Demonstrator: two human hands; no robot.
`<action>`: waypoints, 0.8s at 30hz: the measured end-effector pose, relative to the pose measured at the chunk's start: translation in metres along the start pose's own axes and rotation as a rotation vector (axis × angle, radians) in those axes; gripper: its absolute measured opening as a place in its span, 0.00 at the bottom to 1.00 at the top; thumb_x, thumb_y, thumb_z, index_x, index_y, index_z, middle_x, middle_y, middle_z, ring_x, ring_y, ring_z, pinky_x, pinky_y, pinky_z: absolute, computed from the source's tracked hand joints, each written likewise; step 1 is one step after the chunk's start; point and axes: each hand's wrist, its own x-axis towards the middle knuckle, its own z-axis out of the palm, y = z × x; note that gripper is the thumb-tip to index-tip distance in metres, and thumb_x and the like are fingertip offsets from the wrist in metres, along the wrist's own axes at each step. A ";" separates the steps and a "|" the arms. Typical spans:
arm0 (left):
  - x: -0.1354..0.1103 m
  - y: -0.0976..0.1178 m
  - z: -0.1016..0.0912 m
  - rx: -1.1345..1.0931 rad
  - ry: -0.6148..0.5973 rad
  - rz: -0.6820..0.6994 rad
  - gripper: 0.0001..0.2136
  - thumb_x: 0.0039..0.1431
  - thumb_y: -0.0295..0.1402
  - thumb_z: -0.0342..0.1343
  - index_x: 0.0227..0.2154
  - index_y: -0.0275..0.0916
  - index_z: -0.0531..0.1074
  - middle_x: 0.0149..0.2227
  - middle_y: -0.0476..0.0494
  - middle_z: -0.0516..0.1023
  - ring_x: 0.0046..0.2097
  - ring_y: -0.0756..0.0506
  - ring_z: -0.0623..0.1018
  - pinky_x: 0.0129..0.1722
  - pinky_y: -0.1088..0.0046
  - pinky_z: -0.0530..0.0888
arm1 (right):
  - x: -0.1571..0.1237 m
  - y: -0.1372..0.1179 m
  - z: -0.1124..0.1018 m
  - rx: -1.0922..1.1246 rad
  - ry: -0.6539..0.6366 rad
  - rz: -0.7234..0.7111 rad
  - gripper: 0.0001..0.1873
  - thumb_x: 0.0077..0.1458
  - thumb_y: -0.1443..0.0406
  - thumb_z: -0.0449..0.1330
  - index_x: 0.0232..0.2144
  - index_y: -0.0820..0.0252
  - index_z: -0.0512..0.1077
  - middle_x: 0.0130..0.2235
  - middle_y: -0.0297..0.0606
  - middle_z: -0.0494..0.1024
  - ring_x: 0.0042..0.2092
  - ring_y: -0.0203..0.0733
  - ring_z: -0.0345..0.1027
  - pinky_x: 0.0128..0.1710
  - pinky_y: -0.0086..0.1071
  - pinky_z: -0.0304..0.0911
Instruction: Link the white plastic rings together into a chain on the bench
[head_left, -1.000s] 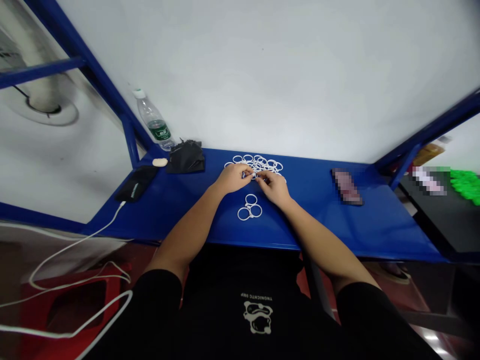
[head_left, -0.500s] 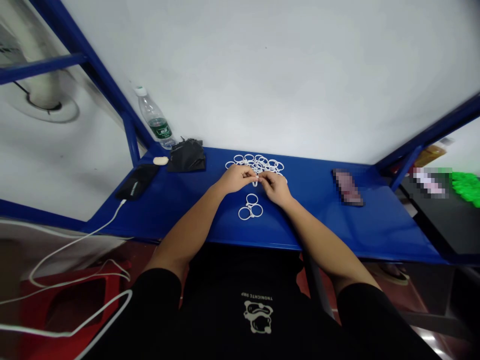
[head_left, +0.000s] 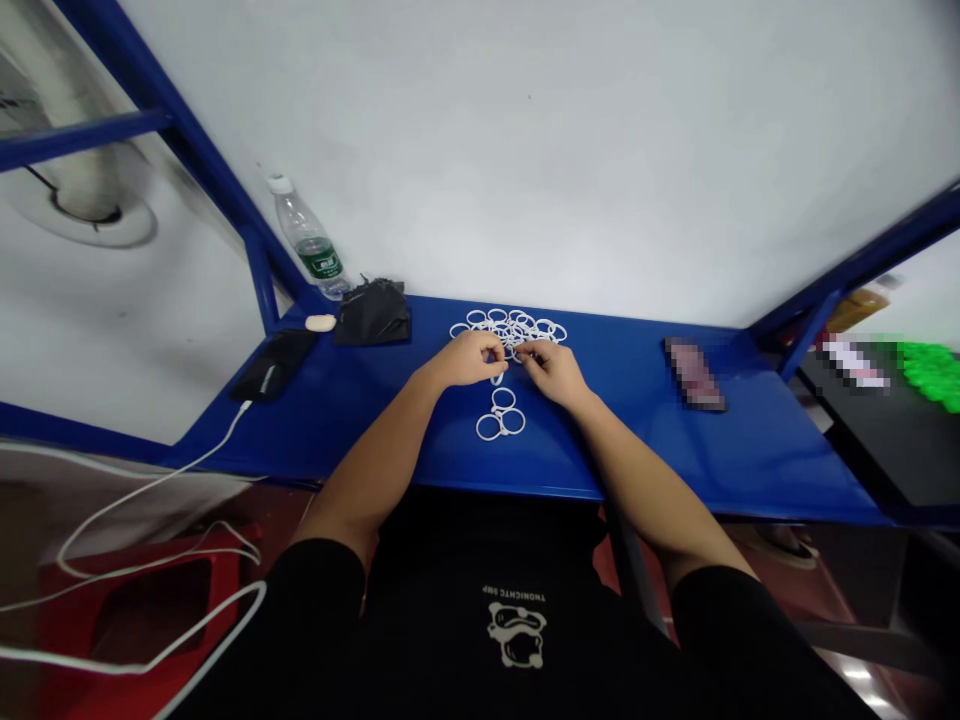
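Note:
Between the thumb and fingers of my left hand (head_left: 474, 358) a small white ring (head_left: 496, 379) is pinched, its lower part hanging below the fingertips. My right hand (head_left: 551, 371) is just to the right, a small gap from the left one. Its thumb and forefinger are bent close together at the front edge of a pile of white rings (head_left: 550, 328); whether something is between them is too small to tell. Nearer to me on the blue table (head_left: 450, 440), three white rings (head_left: 489, 427) with small knobs lie touching each other.
On the left are a clear bottle (head_left: 319, 255), a black bag (head_left: 373, 312), a pale oval object (head_left: 321, 323) and a black power bank (head_left: 274, 367) with a white cable (head_left: 214, 450). A blurred phone-like object (head_left: 694, 374) lies right. A wall (head_left: 540, 180) rises behind the table.
My hands, which met at the fingertips, have come slightly apart. The ring under them has shifted left and down with my left hand.

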 end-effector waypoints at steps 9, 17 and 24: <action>-0.005 0.017 0.022 0.068 -0.315 0.018 0.03 0.55 0.31 0.70 0.31 0.42 0.82 0.34 0.47 0.84 0.35 0.45 0.82 0.38 0.67 0.76 | -0.001 -0.001 0.011 -0.193 -0.164 0.127 0.20 0.64 0.69 0.62 0.57 0.53 0.79 0.53 0.42 0.87 0.52 0.52 0.80 0.49 0.39 0.72; -0.001 0.015 0.023 -0.052 -0.060 -0.036 0.05 0.65 0.35 0.64 0.35 0.41 0.84 0.32 0.47 0.84 0.32 0.48 0.80 0.34 0.70 0.75 | -0.001 -0.001 0.011 -0.159 -0.174 0.095 0.21 0.63 0.69 0.62 0.57 0.54 0.79 0.48 0.43 0.86 0.46 0.50 0.79 0.42 0.36 0.70; 0.006 0.004 0.019 0.221 0.273 -0.105 0.09 0.68 0.31 0.62 0.48 0.39 0.83 0.45 0.42 0.86 0.42 0.44 0.81 0.46 0.67 0.76 | -0.004 0.002 0.012 0.057 0.122 -0.005 0.26 0.68 0.65 0.56 0.66 0.56 0.71 0.46 0.45 0.83 0.42 0.48 0.75 0.46 0.43 0.73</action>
